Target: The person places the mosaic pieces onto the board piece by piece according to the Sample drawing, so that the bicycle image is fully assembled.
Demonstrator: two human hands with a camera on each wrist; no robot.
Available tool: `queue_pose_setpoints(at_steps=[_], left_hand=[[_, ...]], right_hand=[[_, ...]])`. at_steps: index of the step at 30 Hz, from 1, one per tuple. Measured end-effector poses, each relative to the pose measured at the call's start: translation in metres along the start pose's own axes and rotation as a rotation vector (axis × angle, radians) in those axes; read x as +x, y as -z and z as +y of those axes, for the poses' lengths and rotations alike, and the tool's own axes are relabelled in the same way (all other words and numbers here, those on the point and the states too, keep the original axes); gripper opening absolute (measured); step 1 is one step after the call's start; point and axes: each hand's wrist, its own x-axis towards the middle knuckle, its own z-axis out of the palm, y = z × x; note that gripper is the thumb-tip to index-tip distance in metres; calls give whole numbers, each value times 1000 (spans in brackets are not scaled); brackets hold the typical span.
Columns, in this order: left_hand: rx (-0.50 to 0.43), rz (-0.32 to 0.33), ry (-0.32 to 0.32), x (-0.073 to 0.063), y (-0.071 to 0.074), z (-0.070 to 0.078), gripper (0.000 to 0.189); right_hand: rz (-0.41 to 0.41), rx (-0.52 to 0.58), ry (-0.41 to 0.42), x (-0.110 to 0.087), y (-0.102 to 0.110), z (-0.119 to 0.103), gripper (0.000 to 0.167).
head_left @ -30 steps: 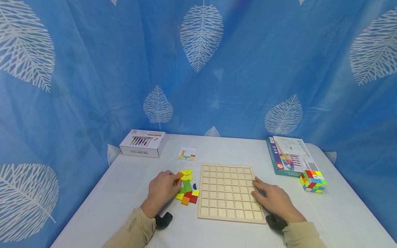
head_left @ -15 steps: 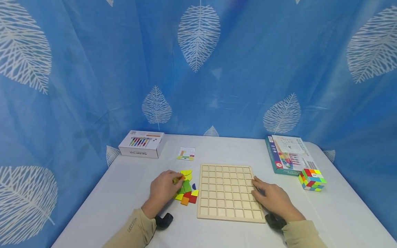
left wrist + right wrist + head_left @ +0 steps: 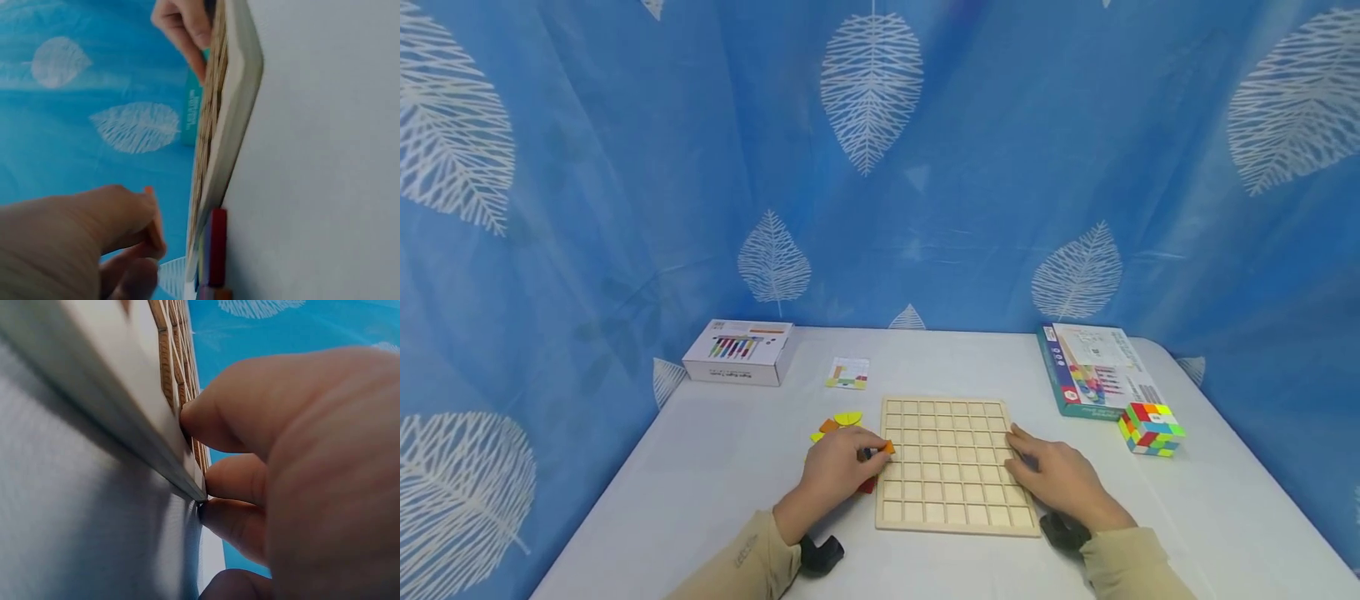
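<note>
My left hand (image 3: 838,468) pinches a small orange tile (image 3: 889,447) between thumb and fingers, over the left rim of a wooden grid board (image 3: 951,528). In the left wrist view, the orange tile (image 3: 154,225) stands on edge at the fingertips, apart from the board. My right hand (image 3: 1060,483) rests on the board's right rim, thumb and forefinger extended. The right wrist view has its thumb over the grid and other fingers against the rim. Behind the left hand lie loose yellow tiles (image 3: 848,418), another orange tile (image 3: 828,426) and a red tile (image 3: 867,485), partly hidden.
A small pattern card (image 3: 848,373) lies beyond the tiles. A white box (image 3: 739,352) stands at the back left. At the back right lies a teal-edged box (image 3: 1093,371), with a colourful puzzle cube (image 3: 1152,429) before it. A blue curtain (image 3: 955,208) hangs behind the table.
My left hand has lifted an orange tile from the pile and carried it right to the board's left rim. My right hand stays at the right rim. The head view has shifted slightly.
</note>
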Motion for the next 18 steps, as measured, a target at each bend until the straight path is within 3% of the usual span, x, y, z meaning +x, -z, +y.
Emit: queue_pose_setpoints(at_steps=[7, 12, 18], left_hand=[[-7, -46, 25, 18, -6, 11, 21], [-8, -48, 8, 35, -14, 18, 20], [11, -61, -13, 37, -26, 15, 18]], right_hand=[[-3, -4, 8, 3, -2, 1, 52], [-22, -3, -6, 4, 1, 1, 53], [-23, 1, -18, 2, 2, 1, 53]])
